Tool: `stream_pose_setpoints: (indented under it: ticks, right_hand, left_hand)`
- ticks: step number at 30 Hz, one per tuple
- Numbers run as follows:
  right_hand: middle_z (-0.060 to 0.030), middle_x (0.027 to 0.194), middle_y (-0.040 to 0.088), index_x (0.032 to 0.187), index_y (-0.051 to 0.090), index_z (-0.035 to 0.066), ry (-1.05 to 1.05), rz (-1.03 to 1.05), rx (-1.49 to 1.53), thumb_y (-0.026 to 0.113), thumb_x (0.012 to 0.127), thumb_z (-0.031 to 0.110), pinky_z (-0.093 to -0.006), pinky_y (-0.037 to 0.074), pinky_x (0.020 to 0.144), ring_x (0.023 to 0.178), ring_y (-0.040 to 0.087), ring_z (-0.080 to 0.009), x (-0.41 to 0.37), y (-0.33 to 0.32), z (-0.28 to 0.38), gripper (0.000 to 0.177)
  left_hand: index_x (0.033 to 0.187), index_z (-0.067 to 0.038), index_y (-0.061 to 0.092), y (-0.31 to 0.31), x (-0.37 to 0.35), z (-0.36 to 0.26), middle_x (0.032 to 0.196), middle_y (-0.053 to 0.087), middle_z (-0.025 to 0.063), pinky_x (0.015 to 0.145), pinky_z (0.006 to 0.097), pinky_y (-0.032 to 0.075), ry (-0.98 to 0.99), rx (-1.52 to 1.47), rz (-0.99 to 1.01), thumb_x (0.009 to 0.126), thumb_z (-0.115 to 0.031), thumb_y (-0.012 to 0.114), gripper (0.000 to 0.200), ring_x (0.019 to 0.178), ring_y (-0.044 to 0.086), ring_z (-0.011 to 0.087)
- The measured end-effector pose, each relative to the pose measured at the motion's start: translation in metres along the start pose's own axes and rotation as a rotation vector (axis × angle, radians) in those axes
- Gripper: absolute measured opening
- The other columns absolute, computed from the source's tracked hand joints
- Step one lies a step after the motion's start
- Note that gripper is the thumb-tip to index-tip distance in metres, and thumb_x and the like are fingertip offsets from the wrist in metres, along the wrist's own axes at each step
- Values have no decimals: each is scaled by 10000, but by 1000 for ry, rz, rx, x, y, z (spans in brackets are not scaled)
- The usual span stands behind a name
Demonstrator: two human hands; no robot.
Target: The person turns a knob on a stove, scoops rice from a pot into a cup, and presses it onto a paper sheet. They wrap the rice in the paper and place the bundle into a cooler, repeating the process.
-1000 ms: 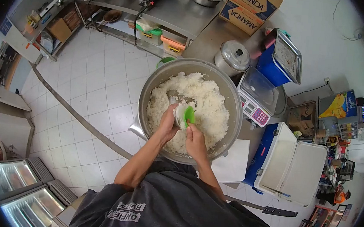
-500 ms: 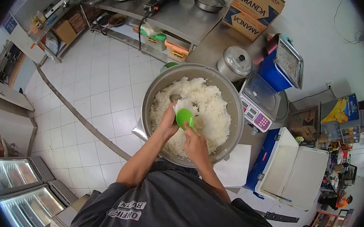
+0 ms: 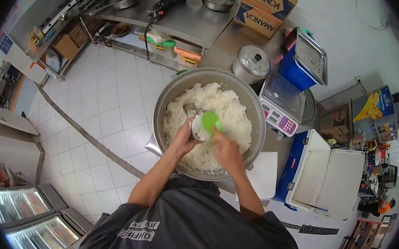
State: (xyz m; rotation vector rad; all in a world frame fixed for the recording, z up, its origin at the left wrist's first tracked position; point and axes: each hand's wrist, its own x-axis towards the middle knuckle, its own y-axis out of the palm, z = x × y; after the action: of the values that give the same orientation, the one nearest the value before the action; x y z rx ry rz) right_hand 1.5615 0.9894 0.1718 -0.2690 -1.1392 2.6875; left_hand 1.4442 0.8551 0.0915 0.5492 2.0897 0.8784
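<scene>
A large round metal pot (image 3: 162,109) of cooked white rice (image 3: 232,106) stands right in front of me. Over the rice, my left hand (image 3: 186,138) is wrapped round a small white cup (image 3: 201,130) that has rice in it. My right hand (image 3: 228,150) grips the short handle of a green rice scoop (image 3: 210,121). The scoop's rounded head overlaps the right edge of the cup in this view and is slightly blurred.
Right of the pot are a digital scale (image 3: 282,108), a lidded pot (image 3: 252,63) and a blue bin (image 3: 299,71) with a metal tray on top. A cooler (image 3: 303,174) stands open nearby. Far right, a person (image 3: 382,206) in orange is visible.
The green scoop has moved right and slightly up from over the cup, uncovering rice in it. My right hand has shifted right with the scoop; my left hand keeps hold of the cup.
</scene>
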Motion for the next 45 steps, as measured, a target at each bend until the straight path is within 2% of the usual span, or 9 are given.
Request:
stream_pose_setpoints:
  ticks: [7, 14, 16, 19, 26, 29, 36, 39, 45]
  right_hand:
    - [-225, 965, 686, 1252, 629, 104, 63, 177, -241, 478, 954, 172, -538, 490, 820, 839, 658, -435, 40, 6, -84, 341]
    - [-152, 879, 703, 1307, 584, 157, 26, -7, -527, 544, 933, 174, -508, 492, 696, 775, 659, -383, 70, -73, -9, 376]
    - [-84, 910, 702, 1321, 566, 175, -560, -76, -551, 563, 865, 108, -456, 486, 647, 729, 661, -305, 83, -81, -15, 461]
    - [-35, 919, 700, 1300, 586, 185, -932, -87, -511, 549, 850, 78, -389, 488, 687, 748, 653, -233, 102, -80, -17, 464]
    - [-32, 936, 708, 1257, 621, 171, -1047, 26, -518, 569, 803, 33, -366, 484, 727, 807, 656, -213, 136, -77, -44, 477]
    - [-54, 869, 698, 1200, 649, 132, -1118, 105, -911, 558, 854, 118, -342, 486, 726, 768, 664, -204, 148, -78, -65, 358]
    - [-130, 775, 685, 1233, 575, 29, -503, -4, -862, 569, 851, 67, -449, 518, 682, 762, 691, -334, 137, -69, -83, 384]
    - [-187, 824, 689, 1325, 467, 9, -164, 203, -847, 563, 873, 62, -480, 522, 726, 834, 685, -388, 126, -53, -94, 465]
    - [-181, 824, 685, 1364, 380, 6, 30, 59, 45, 500, 978, 120, -393, 511, 718, 835, 690, -282, 57, -39, -94, 420]
  left_hand:
    - [1297, -144, 539, -4, -6, -4, 1255, 609, 74, 891, 523, 510, -62, 96, -39, 1028, -442, 355, 442, 1119, 614, 243]
    - [1465, -109, 364, 11, 11, -29, 1404, 497, 156, 990, 629, 414, -394, 29, 253, 939, -723, 151, 837, 1248, 519, 368]
    - [1468, -88, 353, 14, 17, -27, 1406, 493, 176, 936, 662, 443, -531, 33, 365, 903, -773, 161, 909, 1250, 525, 385]
    - [1457, -56, 354, 25, 16, -25, 1403, 491, 199, 900, 656, 478, -625, -42, 500, 895, -782, 200, 931, 1249, 530, 402]
    - [1463, -12, 328, 32, 10, -25, 1413, 474, 221, 926, 664, 459, -512, 79, 480, 865, -825, 186, 1019, 1280, 498, 414]
    - [1493, -12, 282, 30, 5, -27, 1433, 453, 227, 1002, 654, 398, -639, -115, 383, 860, -831, 131, 1046, 1328, 445, 412]
    - [1452, -31, 355, 20, -5, -21, 1436, 446, 207, 1012, 640, 389, -281, -123, 233, 961, -686, 155, 843, 1309, 457, 397]
    - [1406, -60, 408, 13, -8, -21, 1407, 479, 174, 989, 586, 449, -90, -91, 148, 1027, -527, 254, 620, 1274, 497, 349]
    - [1339, -128, 497, 0, -35, -33, 1352, 545, 103, 968, 496, 478, 35, -205, 99, 1023, -402, 355, 442, 1198, 549, 284]
